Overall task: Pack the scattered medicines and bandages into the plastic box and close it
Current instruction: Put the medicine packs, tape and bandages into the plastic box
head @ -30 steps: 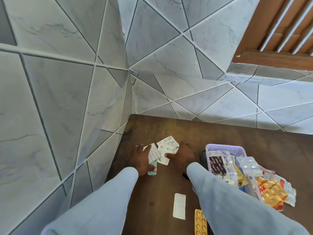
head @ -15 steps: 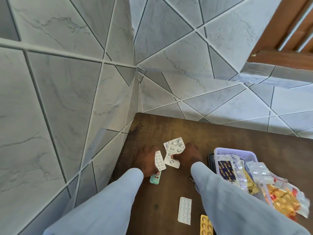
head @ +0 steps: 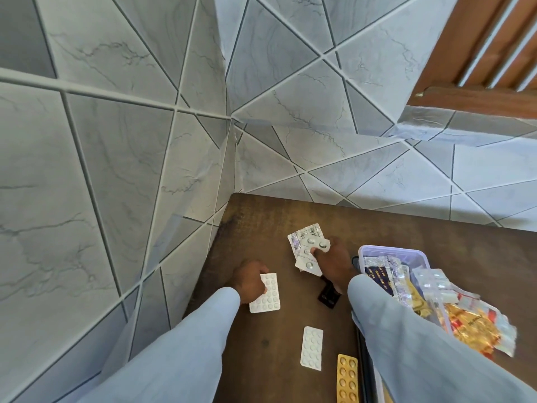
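Observation:
My left hand [head: 248,282] grips a white blister strip [head: 266,293] just above the dark wooden table [head: 261,228]. My right hand [head: 331,264] pinches several silver and white blister packs [head: 308,248] left of the clear plastic box [head: 389,251]. The box stands open and heaped with foil strips and a red and gold packet [head: 470,330] that spills over its right side. Another white blister strip [head: 311,348] and an orange one [head: 347,379] lie on the table between my sleeves.
A small black object [head: 328,295] lies on the table by my right wrist. Grey tiled walls close in the table's left and far edges. A brown wooden frame [head: 479,53] is at the upper right.
Both hands have lifted and drawn apart. The left hand's strip has come down toward me, and the green strip under it is no longer seen. The right hand's packs moved right, toward the box.

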Motion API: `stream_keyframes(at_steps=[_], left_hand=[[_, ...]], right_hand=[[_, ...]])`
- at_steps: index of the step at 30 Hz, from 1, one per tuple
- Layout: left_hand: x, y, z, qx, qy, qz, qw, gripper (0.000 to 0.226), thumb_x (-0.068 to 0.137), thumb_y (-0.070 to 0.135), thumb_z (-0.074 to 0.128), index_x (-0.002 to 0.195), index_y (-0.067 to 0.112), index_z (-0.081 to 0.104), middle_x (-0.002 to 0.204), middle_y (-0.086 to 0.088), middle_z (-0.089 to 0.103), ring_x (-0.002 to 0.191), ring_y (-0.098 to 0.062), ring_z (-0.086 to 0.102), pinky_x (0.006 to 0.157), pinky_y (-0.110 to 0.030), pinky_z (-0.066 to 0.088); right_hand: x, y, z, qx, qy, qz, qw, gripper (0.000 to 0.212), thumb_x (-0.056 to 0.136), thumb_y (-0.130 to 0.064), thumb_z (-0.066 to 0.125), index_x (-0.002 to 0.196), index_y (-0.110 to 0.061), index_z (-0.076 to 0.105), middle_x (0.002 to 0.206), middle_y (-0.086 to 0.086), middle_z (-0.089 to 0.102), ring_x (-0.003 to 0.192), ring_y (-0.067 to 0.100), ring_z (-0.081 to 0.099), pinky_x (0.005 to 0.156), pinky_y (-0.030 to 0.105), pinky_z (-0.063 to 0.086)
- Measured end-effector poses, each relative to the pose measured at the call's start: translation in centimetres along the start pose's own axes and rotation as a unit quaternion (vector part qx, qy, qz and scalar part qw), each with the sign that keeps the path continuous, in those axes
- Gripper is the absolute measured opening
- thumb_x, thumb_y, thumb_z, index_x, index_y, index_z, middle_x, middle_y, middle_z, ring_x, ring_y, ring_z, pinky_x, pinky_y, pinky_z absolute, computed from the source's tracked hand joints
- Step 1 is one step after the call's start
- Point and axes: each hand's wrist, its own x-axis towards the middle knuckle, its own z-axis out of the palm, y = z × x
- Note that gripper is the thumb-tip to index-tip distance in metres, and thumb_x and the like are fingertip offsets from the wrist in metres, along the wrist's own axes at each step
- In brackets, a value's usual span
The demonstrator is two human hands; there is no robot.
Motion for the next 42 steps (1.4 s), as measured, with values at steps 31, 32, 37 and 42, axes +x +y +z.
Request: stream_keyframes(at_steps=[31, 32, 37, 42], left_hand=[[-4.6, 7.7, 4.8, -0.362, 0.064, -0.074, 0.927, 0.051, 0.087, -0.004, 0.064, 0.125, 0.025, 0.048, 0.116, -0.007, 0.058, 0.087, -0.022, 0.064, 0.058, -0.028, 0.054], [-4.9, 8.2, 4.8, -0.369, 0.062, -0.065, 0.925, 0.051, 0.087, -0.004, 0.064, 0.125, 0.026, 0.047, 0.113, -0.006, 0.058, 0.085, -0.020, 0.064, 0.057, -0.028, 0.054], [-5.4, 9.7, 5.0, -0.369, 0.056, -0.034, 0.927, 0.050, 0.090, -0.003, 0.060, 0.129, 0.025, 0.048, 0.114, -0.007, 0.060, 0.085, -0.018, 0.065, 0.061, -0.030, 0.056], [-5.8, 10.7, 4.9, -0.356, 0.050, -0.017, 0.933, 0.051, 0.090, -0.005, 0.059, 0.129, 0.027, 0.049, 0.109, -0.004, 0.059, 0.085, -0.016, 0.065, 0.070, -0.034, 0.059]], right_hand=[[-7.6, 6.2, -17.2, -0.019, 0.107, -0.024, 0.994, 0.023, 0.088, -0.011, 0.062, 0.105, -0.023, 0.055, 0.111, 0.012, 0.068, 0.094, 0.029, 0.068, 0.082, 0.047, 0.058], [-7.4, 6.4, -17.0, -0.023, 0.107, -0.021, 0.994, 0.026, 0.086, -0.012, 0.064, 0.109, -0.022, 0.056, 0.116, 0.013, 0.067, 0.099, 0.030, 0.067, 0.089, 0.049, 0.055], [-8.2, 5.6, -15.5, -0.121, 0.109, -0.040, 0.986, 0.039, 0.089, -0.015, 0.064, 0.127, -0.009, 0.054, 0.123, 0.013, 0.063, 0.113, 0.030, 0.059, 0.092, 0.030, 0.043], [-7.9, 5.5, -15.0, -0.263, 0.103, -0.043, 0.958, 0.059, 0.088, -0.040, 0.064, 0.138, -0.015, 0.044, 0.133, 0.013, 0.055, 0.122, 0.032, 0.054, 0.100, 0.040, 0.045]])
